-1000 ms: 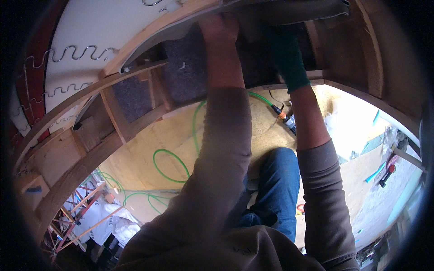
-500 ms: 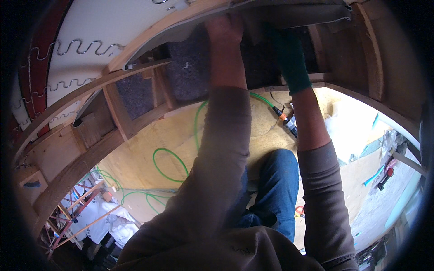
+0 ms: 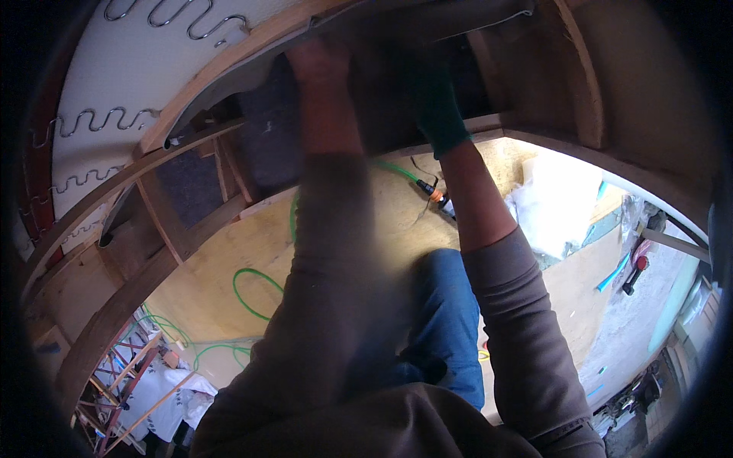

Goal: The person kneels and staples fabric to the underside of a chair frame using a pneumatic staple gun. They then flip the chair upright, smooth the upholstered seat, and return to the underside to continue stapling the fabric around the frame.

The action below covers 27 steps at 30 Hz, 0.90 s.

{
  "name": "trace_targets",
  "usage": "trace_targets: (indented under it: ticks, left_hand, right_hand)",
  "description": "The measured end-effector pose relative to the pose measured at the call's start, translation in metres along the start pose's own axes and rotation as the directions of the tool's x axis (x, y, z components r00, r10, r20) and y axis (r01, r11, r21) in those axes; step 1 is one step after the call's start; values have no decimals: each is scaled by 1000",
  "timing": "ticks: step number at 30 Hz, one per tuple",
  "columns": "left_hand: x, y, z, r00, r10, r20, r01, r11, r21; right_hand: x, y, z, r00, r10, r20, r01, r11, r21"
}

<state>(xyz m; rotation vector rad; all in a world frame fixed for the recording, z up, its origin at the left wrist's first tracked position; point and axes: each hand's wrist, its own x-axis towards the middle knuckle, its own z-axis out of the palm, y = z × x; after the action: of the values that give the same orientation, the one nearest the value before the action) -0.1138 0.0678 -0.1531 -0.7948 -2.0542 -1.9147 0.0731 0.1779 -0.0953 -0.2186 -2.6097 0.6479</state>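
Observation:
Both my arms reach up under a loose grey fabric (image 3: 450, 27) along the upper rail of a wooden furniture frame (image 3: 197, 76). My bare left hand (image 3: 319, 61) is up against the fabric's underside, its fingers lost in shadow and blur. To its right, my right hand (image 3: 431, 99) wears a dark green glove and also reaches to the fabric. The glove's fingertips are hidden in the dark, so I cannot tell whether either hand grips the cloth. Dark speckled padding (image 3: 271, 137) shows behind my left wrist, inside the frame.
Zigzag metal springs (image 3: 179, 15) cross a white panel at upper left. A green hose (image 3: 236, 288) loops over the board below and runs to a tool with an orange collar (image 3: 437, 195). Clear plastic wrap (image 3: 553, 202) lies at right, and a black-and-red tool (image 3: 635, 275) lies farther right.
The frame, hose and both hands have shifted left in the picture, and more springs show at the top. My left sleeve is blurred by motion. Both hands remain up at the fabric.

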Motion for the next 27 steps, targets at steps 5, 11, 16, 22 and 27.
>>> trace_targets:
  ticks: [5,11,16,22,27]
  left_hand:
    - [0,-13,3,1000,7,21,-8,999,42]
    - [-2,5,13,996,-75,-57,73,997,-31]
    - [3,16,20,989,-93,-111,88,995,-50]
    - [1,20,30,973,-110,-203,95,992,-81]
    - [4,20,38,956,-106,-273,85,993,-87]
  right_hand:
    - [-27,15,3,1000,27,-3,-27,997,-66]
    - [-88,46,-16,980,187,67,-151,920,-363]
    - [-101,49,-23,912,353,207,-251,882,-398]
    - [-95,43,-20,880,416,229,-291,854,-430]
    - [-98,48,-11,874,468,134,-378,826,-417]
